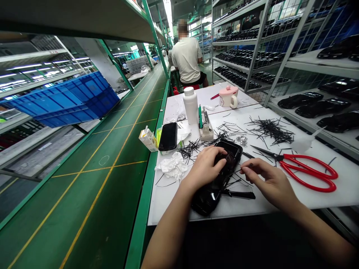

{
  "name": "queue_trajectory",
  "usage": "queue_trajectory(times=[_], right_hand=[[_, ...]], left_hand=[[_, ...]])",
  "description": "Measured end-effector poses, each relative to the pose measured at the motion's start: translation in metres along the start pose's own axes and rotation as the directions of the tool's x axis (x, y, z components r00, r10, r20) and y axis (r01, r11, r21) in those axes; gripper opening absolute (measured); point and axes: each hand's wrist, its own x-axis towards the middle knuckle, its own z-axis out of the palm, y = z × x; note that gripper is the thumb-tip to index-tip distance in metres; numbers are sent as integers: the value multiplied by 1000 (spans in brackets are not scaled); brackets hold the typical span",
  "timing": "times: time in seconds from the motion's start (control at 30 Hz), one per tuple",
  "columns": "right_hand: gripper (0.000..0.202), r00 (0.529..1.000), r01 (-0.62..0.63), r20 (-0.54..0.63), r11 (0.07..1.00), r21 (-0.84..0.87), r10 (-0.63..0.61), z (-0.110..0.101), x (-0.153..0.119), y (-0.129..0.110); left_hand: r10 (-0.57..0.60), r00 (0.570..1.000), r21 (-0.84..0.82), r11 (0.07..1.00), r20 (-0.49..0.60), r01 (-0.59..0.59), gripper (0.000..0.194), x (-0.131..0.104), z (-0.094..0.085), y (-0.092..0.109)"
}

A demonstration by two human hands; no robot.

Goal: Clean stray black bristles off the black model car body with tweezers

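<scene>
A glossy black car-shaped shell (208, 198) lies on the white table in front of me. My left hand (206, 164) rests on its upper part, fingers curled over the edge of an opening. To the right of the shell, my right hand (265, 179) pinches a thin black strip (237, 172) between thumb and forefinger, its far end reaching over the shell. A black-handled tool (239, 194) lies against the shell's lower right side. Beyond my right hand are scissors with red handles (308, 168), their blades apart. Loose black strips (270, 130) form a pile farther back.
A green conveyor belt (112, 160) runs along the left. On the table (303, 196) stand a white bottle (190, 106), a pink-lidded mug (227, 98), a phone (168, 136) and crumpled tissue (172, 166). Racks of black shells (301, 101) line the right; a person (186, 59) sits ahead.
</scene>
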Motion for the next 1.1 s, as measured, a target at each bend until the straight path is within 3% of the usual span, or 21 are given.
queue_trajectory(times=[0.3,0.47,0.57,0.7,0.83,1.1], right_hand=[[8,999,24,34,999,-46,-23,-7,7,-5],[9,995,70,-64,997,-24,-72,-29,24,-23],[8,981,133,-136,990,-36,-137,-40,38,-33],[7,951,279,-98,949,-147,-295,-46,66,-38],[10,903,423,25,874,-241,-430,-39,102,-33],[23,926,370,145,915,-161,-349,-1,167,-18]], left_hand=[[6,1000,-14,1000,12,-6,18,0,-1,1],[-1,999,-3,1000,40,1,19,-2,-1,2],[-3,997,16,1000,83,2,24,-5,-3,4],[-13,994,7,1000,110,12,41,-9,-5,8],[36,993,-11,999,113,-35,60,-15,-5,13],[146,972,70,985,185,-161,85,-22,-2,11]])
